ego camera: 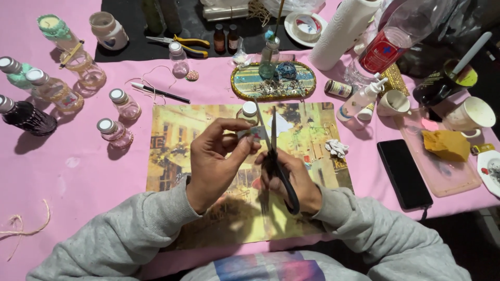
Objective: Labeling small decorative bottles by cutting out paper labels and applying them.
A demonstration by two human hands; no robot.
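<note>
While the fingertips of the left hand (211, 164) pinch a small scrap of printed paper (254, 133) between thumb and forefinger, the right hand (291, 182) is closed around the handles of a pair of black-handled steel scissors (275, 156). The blades of the scissors point upward, away from the person, and they are a little apart; the scrap of paper is just beside the left blade, at its tip, but I cannot tell whether the blade touches it. Both hands are held over a rectangular placemat with a yellowish printed street scene (177, 156), which lies on a pink tablecloth (78, 171). Both arms wear grey sleeves.

Directly behind the fingers, on the far part of the placemat, stands a small glass bottle with a silver cap (249, 111), partly hidden by the left hand. To the right of the scissors, a crumpled white piece of paper (337, 148) lies on the placemat. Beyond the placemat is an oval decorated tray with a golden rim (239, 88), full of small items. At the left, several small capped glass bottles (115, 131) stand on the cloth. At the right, a black mobile phone (403, 174) lies flat, near a white roll of paper towel (344, 31).
</note>
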